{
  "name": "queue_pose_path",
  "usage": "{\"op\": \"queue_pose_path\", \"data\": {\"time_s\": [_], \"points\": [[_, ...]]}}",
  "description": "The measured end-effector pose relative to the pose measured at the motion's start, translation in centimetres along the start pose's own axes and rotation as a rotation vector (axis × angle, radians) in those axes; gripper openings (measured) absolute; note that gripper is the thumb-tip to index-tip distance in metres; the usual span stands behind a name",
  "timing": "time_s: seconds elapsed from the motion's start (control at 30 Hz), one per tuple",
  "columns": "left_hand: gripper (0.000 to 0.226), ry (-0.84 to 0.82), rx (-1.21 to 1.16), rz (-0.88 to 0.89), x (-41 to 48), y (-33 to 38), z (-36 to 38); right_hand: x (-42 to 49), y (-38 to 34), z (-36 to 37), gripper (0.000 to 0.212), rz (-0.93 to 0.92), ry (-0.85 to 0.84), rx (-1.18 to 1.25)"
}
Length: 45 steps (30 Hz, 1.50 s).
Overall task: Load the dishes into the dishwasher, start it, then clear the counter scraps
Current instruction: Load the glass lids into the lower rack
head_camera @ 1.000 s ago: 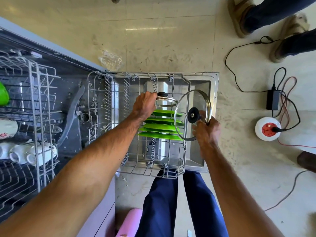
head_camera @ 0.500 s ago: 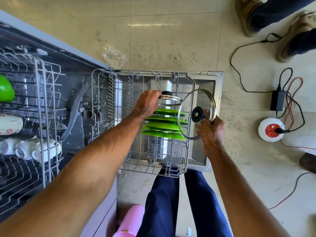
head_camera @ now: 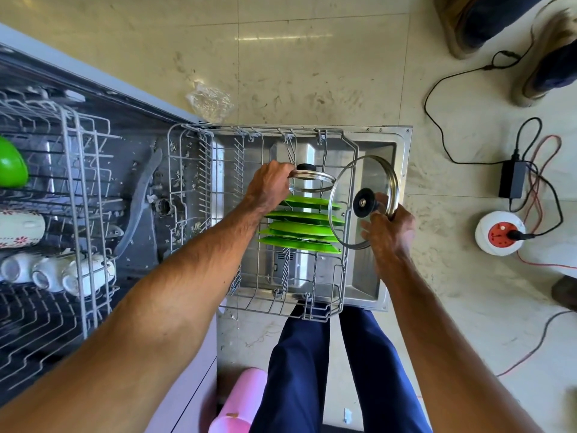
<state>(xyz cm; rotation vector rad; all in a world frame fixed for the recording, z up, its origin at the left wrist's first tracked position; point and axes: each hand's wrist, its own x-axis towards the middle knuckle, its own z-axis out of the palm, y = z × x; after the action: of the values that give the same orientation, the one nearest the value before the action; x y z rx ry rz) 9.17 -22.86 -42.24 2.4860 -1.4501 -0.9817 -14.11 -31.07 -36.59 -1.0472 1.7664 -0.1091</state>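
Comparing w/ one sec. ago, very little is changed: both lids stay in the hands, neither one is seated in the lower rack (head_camera: 346, 278) yet. The large glass lid (head_camera: 359, 175) has only turned a little and its black knob shows more toward the camera. The view itself has moved slightly too. My reading: the loading step is still in progress, and start of the machine and the counter scraps are far from begun.

L hand (head_camera: 271, 185): fingers curled over the rim of the small lid (head_camera: 310, 180), firm grip. It holds this lid nearly edge-on, just behind the row of green plates (head_camera: 299, 218) that stand in the rack tines. Whether the lid already touches a wire, I cannot tell.

R hand (head_camera: 390, 232): half closed, pinching the big lid at its lower right rim, other fingers loosely spread behind the glass. The lid stands tilted over the right edge of the rack, above the open dishwasher door (head_camera: 374, 278), beside the plates.

Other dishes are already in: white cups (head_camera: 50, 271) and a green bowl (head_camera: 11, 167) sit in the upper rack (head_camera: 81, 189), at left.

Probably next each lid needs a free slot btw. tines; the big one may need more room than remains near the plates.
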Motion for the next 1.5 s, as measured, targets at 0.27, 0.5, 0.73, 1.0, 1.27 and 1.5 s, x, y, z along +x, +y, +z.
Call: {"op": "queue_pose_path", "data": {"time_s": [0.27, 0.5, 0.73, 1.0, 1.27, 1.5], "points": [[0.027, 0.025, -0.023, 0.022, 0.7, -0.3, -0.3, 1.2, 0.7, 0.5, 0.016, 0.017, 0.007, -0.021], [0.026, 0.024, -0.018, 0.027, 1.5, 0.0, -0.7, 0.8, -0.1, 0.2, 0.020, 0.021, 0.009, -0.008], [0.031, -0.009, 0.008, 0.062, 1.5, 0.8, -0.2, 1.5, 0.4, -0.6, 0.011, 0.011, -0.028, -0.028], [0.029, -0.009, 0.109, 0.063, 0.8, 1.6, 0.4, 2.2, 0.7, 0.2, 0.024, 0.013, 0.022, 0.005], [0.025, -0.084, 0.150, 0.089, 1.4, 1.5, -0.3, 1.3, -0.5, -0.3, 0.024, 0.028, 0.016, 0.023], [0.021, -0.118, 0.188, 0.155, 1.4, 1.4, -0.8, 0.3, -1.1, -0.5, 0.033, -0.004, 0.016, 0.061]]}}
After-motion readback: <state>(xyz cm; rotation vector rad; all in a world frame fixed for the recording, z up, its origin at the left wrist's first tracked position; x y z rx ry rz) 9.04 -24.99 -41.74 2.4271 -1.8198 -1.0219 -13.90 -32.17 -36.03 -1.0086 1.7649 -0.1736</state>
